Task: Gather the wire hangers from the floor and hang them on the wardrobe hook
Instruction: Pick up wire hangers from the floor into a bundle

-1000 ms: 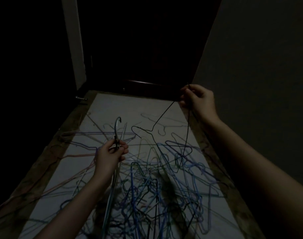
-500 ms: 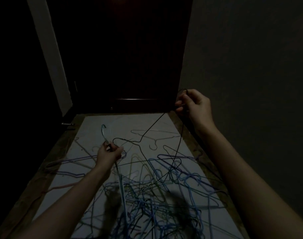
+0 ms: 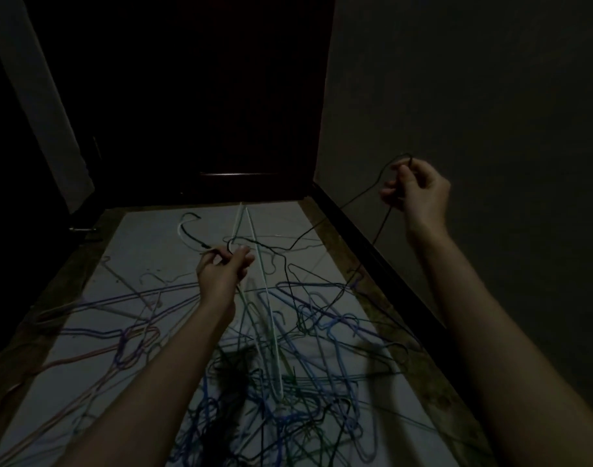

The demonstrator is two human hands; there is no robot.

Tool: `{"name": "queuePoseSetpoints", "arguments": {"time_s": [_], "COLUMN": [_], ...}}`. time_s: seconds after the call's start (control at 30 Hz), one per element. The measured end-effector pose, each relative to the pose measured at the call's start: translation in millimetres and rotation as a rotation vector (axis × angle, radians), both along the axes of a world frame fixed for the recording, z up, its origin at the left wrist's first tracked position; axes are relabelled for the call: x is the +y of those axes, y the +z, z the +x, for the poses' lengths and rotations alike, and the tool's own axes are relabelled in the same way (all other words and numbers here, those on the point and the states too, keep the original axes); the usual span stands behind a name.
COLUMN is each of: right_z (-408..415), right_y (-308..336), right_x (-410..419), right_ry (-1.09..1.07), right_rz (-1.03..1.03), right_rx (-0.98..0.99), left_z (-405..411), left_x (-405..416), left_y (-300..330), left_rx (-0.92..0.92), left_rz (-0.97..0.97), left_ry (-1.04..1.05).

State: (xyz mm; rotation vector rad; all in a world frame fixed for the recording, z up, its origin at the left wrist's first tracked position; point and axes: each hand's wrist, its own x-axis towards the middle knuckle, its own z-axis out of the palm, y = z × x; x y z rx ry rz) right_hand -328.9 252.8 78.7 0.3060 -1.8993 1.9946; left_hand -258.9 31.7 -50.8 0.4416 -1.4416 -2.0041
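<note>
black wire hanger (image 3: pixel 325 227) pinched in right hand (image 3: pixel 420 190), left hand (image 3: pixel 224 267) closed on pale hanger (image 3: pixel 254 264)

A dim home room: dark wooden door (image 3: pixel 221 96), plain wall (image 3: pixel 473 79), hanger-strewn floor (image 3: pixel 147 251).

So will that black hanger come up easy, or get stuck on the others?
Probably light: the right hand lifts the black hanger by fingertips alone. It may snag, since its lower part dips toward the tangled pile. Thin wire likely bends.
</note>
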Motion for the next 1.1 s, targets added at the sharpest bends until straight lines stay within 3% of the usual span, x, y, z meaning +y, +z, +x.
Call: {"name": "queuePoseSetpoints", "arguments": {"time_s": [0.17,0.3,0.37,0.6,0.7,0.8,0.97,1.1], "right_z": [-6.5,-11.9,-6.1,12.5,27.9,36.3,31.1,28.9], "right_y": [-1.9,-5.3,-16.1,-46.9,-58.7,-68.7,-74.3,-90.3], "right_x": [11.4,13.5,7.6,2.8,-18.0,-40.1,-53.6,-57.5], "right_ry": [-0.106,-0.298,-0.296,-0.391,-0.121,0.151,0.085,0.086], "right_rz": [0.012,0.298,0.416,0.58,0.591,0.556,0.549,0.727], "right_rx": [0.039,0.024,0.032,0.106,0.216,0.173,0.103,0.072], "left_z": [-1.5,-4.1,-5.3,-8.4,-8.6,-7.3,-3.0,1.2], "left_x": [1.3,4.6,7.9,15.0,20.6,33.1,43.5,38.3], "left_y": [14.1,22.4,26.4,53.4,64.1,68.4,61.2,56.4], "left_rx": [0.121,0.147,0.159,0.219,0.247,0.236,0.223,0.188], "left_rz": [-0.047,-0.044,-0.049,0.031,0.026,-0.012,-0.006,-0.018], "left_ry": [-0.045,-0.1,-0.091,-0.014,-0.036,-0.061,-0.142,-0.211]}}
